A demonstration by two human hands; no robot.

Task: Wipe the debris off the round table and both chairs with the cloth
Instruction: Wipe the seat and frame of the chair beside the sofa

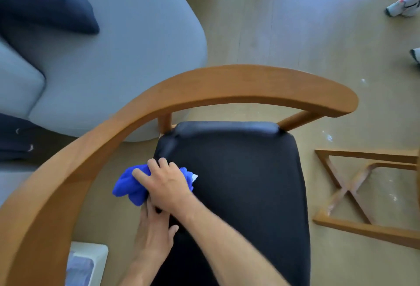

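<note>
A chair with a black padded seat (245, 183) and a curved wooden backrest rail (227, 85) fills the middle of the view. My right hand (166, 183) presses a bunched blue cloth (127, 188) onto the seat's left edge. A small white scrap (194, 177) lies on the seat, touching the cloth's right side. My left hand (154, 233) sits just below, fingers spread flat against the seat's left edge, holding nothing. The round table top is not in view.
A grey sofa (113, 58) with a dark cushion (45, 1) stands close behind the chair. A wooden X-shaped frame (347, 190) lies at right. A white bin (91, 260) is at lower left. White crumbs (327, 136) dot the floor. A person's shoes (402, 5) are at top right.
</note>
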